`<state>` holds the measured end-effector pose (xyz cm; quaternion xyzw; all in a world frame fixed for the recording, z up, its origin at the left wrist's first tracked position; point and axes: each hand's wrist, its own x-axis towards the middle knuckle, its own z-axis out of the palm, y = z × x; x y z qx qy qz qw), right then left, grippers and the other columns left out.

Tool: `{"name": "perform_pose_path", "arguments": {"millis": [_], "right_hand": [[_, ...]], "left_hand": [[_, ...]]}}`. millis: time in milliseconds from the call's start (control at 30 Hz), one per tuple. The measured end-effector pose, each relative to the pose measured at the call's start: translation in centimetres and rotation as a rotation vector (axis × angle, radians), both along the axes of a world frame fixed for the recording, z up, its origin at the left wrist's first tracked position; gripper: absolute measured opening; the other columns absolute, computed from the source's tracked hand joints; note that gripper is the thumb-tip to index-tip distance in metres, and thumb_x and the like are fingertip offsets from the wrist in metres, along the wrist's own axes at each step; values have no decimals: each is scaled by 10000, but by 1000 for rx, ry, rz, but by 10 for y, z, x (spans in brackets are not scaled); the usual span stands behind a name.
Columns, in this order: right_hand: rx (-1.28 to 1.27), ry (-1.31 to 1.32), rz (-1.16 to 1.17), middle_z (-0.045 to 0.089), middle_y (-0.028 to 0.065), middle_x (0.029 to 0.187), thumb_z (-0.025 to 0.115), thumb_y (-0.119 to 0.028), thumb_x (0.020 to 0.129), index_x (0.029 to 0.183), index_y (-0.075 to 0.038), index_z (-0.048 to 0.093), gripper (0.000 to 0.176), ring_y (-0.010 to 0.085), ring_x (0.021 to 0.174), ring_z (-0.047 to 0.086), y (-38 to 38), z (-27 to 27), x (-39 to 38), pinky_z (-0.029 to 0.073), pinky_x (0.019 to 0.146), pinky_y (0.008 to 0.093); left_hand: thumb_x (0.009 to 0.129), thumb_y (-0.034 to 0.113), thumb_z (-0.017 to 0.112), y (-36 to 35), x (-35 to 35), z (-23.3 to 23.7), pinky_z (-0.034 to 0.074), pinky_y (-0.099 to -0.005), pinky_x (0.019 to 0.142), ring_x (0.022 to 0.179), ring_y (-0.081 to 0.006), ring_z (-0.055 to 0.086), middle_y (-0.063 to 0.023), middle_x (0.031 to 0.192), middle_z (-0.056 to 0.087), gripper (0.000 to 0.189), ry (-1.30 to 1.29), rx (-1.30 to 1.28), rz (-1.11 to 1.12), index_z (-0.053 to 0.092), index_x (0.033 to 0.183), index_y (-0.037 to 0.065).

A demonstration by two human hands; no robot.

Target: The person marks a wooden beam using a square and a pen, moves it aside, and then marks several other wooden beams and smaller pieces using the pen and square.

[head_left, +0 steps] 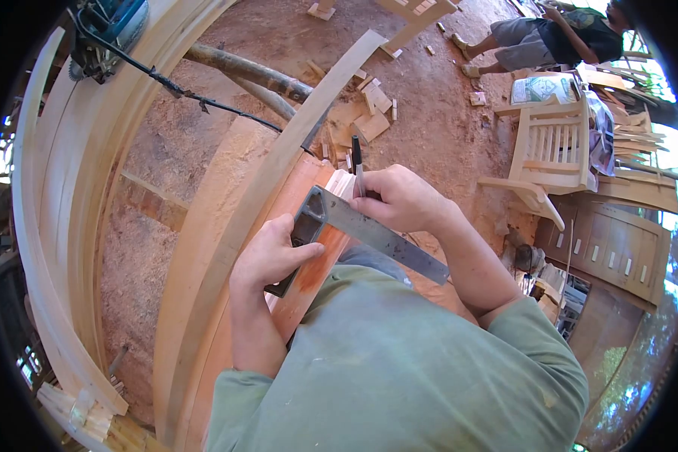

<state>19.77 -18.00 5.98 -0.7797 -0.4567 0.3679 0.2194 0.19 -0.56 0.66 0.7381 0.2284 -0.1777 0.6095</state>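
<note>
A try square (388,239) lies across a pale piece of wood (340,183), its metal blade pointing down to the right. My left hand (275,252) is closed around the square's dark stock, thumb on its near side. In my right hand (403,197) a black pen (357,157) is pinched nearly upright beside the blade and against the wood's end. The pen's tip is hidden by my fingers. Beneath the work runs a reddish-brown plank (301,290), close against my body.
Long curved boards (75,203) fill the left, with a circular saw (113,34) and its black cable on top. Offcuts (373,113) lie on the dusty ground. A slatted wooden chair (554,139) stands at right; another person (554,41) is beyond it.
</note>
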Motion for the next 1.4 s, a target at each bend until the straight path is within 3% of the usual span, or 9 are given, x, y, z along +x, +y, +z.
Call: {"name": "perform_pose_path", "arguments": {"millis": [433,533,667,733,933,1133,1200,1267,1400], "right_hand": [[91,40,-103,682,146,761,655,-141,897,912,-16,689,130,246,695,677,18,2,-10,518,658,338],[394,73,-163,687,133,799,626,-88,926,966,-1,669,104,190,768,688,14,-9,-19,526,683,327],[542,268,-542,667,78,861,623,-70,952,1052,-5,611,120,122,828,659,-17,-7,-31,524,752,289],[66,36,-538,667,88,888,678,-115,912,1062,-11,597,200,147,850,664,-31,7,-39,518,792,297],[209,-358,-238,653,183,869,792,-150,696,1092,-27,588,461,338,846,662,-51,5,-67,523,777,394],[107,-167,-533,607,187,800,709,-79,724,1087,-29,574,391,308,775,649,-45,-11,-37,503,700,371],[14,-165,-623,604,168,806,680,-56,752,1058,-23,564,329,264,740,620,-42,-21,-19,491,693,345],[51,-100,-618,635,181,853,677,-62,792,1078,-9,559,313,307,791,646,-45,-34,-5,504,725,393],[275,505,-591,672,91,1063,655,-79,826,1038,-29,544,244,160,981,608,-40,-42,12,475,914,312]], "left_hand": [[698,327,808,-1,-3,-12,500,-378,643,718,-231,633,-158,735,626,472,-23,-12,21,629,880,-70],[698,320,800,-1,-1,-6,506,-383,646,725,-249,648,-181,745,639,465,-19,-3,19,630,874,-76],[700,302,786,-1,-2,5,513,-393,637,693,-285,657,-203,726,641,434,-27,89,2,626,834,-79],[700,303,783,0,-4,10,513,-391,624,674,-283,656,-206,714,636,429,-44,143,-13,626,822,-77],[730,253,789,8,-13,46,488,-358,558,623,-194,630,-138,687,635,357,-112,83,117,649,824,-62],[871,232,749,16,-44,37,492,-320,622,653,-159,594,-77,728,618,269,-225,-181,631,657,866,-21],[911,193,717,19,-75,39,491,-270,658,735,-136,597,-55,825,657,210,23,437,586,625,928,6],[768,302,823,16,-123,39,507,-375,812,900,-266,611,-142,943,632,419,146,516,418,621,938,-24],[589,329,917,-46,-253,33,450,-420,955,1102,-348,524,-182,1129,533,611,519,397,236,609,969,-37]]}}
